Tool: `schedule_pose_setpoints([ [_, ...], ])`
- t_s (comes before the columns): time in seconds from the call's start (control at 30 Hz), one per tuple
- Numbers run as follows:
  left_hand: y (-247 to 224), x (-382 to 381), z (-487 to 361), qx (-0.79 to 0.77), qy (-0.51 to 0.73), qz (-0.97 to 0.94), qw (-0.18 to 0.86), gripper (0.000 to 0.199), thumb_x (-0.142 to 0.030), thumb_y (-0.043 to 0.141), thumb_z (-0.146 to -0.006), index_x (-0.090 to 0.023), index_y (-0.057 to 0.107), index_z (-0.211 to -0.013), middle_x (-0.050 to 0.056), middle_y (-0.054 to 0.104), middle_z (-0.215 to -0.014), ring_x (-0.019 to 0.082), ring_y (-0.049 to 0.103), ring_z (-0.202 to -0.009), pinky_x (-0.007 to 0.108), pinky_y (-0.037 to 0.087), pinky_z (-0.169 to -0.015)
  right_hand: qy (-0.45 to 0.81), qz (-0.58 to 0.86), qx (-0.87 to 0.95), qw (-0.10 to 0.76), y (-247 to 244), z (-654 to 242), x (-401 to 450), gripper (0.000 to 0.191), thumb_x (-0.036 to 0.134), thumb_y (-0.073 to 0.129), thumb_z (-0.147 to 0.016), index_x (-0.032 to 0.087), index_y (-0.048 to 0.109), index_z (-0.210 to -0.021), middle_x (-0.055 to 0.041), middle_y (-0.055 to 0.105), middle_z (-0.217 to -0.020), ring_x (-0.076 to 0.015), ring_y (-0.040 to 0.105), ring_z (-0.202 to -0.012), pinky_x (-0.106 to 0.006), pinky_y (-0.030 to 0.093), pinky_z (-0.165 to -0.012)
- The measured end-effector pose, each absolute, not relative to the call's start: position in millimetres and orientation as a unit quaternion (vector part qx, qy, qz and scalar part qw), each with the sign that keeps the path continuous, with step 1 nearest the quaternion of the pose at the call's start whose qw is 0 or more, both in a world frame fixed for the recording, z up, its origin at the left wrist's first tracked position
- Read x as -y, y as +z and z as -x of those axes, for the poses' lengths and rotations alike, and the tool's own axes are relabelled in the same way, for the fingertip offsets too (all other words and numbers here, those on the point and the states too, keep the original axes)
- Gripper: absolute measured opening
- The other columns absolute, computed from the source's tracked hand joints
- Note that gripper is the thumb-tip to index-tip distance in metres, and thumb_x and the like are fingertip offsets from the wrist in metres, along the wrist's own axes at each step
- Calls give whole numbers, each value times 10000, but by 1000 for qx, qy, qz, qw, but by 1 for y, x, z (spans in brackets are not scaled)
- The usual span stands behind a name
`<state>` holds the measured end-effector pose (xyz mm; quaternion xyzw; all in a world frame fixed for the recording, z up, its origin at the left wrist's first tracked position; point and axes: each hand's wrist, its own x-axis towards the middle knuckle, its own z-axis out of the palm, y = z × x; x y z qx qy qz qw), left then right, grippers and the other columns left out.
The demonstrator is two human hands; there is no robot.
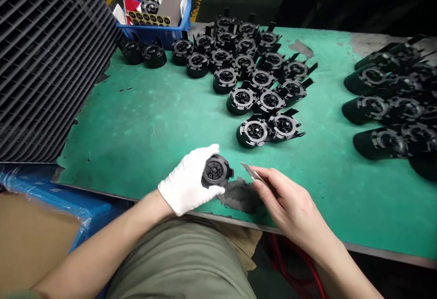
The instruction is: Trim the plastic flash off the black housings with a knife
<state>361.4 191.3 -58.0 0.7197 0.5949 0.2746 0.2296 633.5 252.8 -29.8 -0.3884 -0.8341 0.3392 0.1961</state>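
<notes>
My left hand [191, 180], in a white glove, is wrapped round a round black plastic part [215, 170] near the table's front edge. The part's ribbed inner face points up, and a small tab sticks out on its right side. Just to the right, my bare right hand [285, 194] pinches a utility knife [251, 172] between thumb and fingers. The blade points up and left toward the part, with a gap between them. Beyond my hands, several similar black parts [256, 131] stand in rows on the green tabletop [153, 121].
More black parts [380, 142] stand at the right. At the back left, a blue bin [177, 32] holds papers, stickers and a black part. A black slatted rack [51, 62] rises along the left side. Below left is a blue crate [82, 203] with cardboard.
</notes>
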Motion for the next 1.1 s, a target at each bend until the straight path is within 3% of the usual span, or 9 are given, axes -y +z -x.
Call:
schedule_pose_setpoints([
  [0.13,-45,-204,-323,-489,247,-781,300,634,-215,595,-1033,-257,375,-1626,129,516,-1636,282,530,-1503,482,469,-1267,357,413,819,176,-30,-643,-248,202,290,534,-1121,276,597,-1312,-15,743,-1110,-169,729,-929,-272,570,-819],
  [0.2,-44,-198,-318,-528,286,-748,283,563,-253,567,-1063,-251,411,-1603,131,547,-1599,271,572,-1460,479,485,-1249,352,408,824,176,-35,-647,-245,216,273,523,-1126,270,587,-1332,-20,739,-1126,-168,728,-953,-274,567,-833],
  [0.27,-48,-189,-329,-566,306,-719,261,702,-454,681,-1015,-222,387,-1608,172,529,-1590,318,580,-1441,516,496,-1231,330,390,842,176,-42,-650,-244,253,249,512,-1127,255,578,-1372,-38,725,-1170,-177,718,-1012,-287,559,-868],
  [0.33,-57,-182,-352,-586,307,-714,227,1071,-716,810,-816,-179,342,-1616,234,493,-1581,403,556,-1443,581,493,-1214,295,380,861,164,-47,-653,-245,278,232,500,-1128,231,574,-1397,-55,711,-1166,-189,706,-1021,-306,551,-869],
  [0.4,-65,-183,-376,-596,312,-716,188,1277,-826,867,-629,-153,353,-1585,260,532,-1496,451,583,-1390,612,521,-1168,256,381,877,141,-50,-655,-248,268,226,486,-1130,200,585,-1377,-61,696,-1096,-197,697,-958,-318,544,-820],
  [0.53,-64,-201,-388,-563,304,-745,186,1126,-597,943,-683,-156,364,-1543,212,640,-1364,408,673,-1268,571,581,-1096,196,363,905,108,-45,-656,-254,221,207,466,-1128,153,612,-1286,-50,648,-957,-192,656,-834,-314,513,-724],
  [0.7,-43,-211,-361,-471,243,-804,269,906,-238,781,-791,-186,332,-1577,182,591,-1483,344,624,-1371,503,547,-1171,171,295,934,107,-44,-652,-251,261,173,445,-1127,130,595,-1337,-28,619,-883,-171,605,-755,-289,467,-655],
  [0.93,-61,-196,-371,-540,276,-763,221,1001,-457,896,-771,-143,334,-1538,221,571,-1390,389,627,-1314,553,571,-1118,182,332,918,122,-45,-651,-253,247,185,496,-1123,151,614,-1337,-9,607,-867,-150,579,-714,-282,434,-637],
  [1.1,-55,-195,-371,-487,237,-801,255,825,-235,761,-804,-166,379,-1531,193,607,-1434,363,625,-1335,528,541,-1145,167,283,938,110,-36,-653,-254,241,119,482,-1099,114,611,-1302,-43,609,-900,-176,547,-749,-309,421,-654],
])
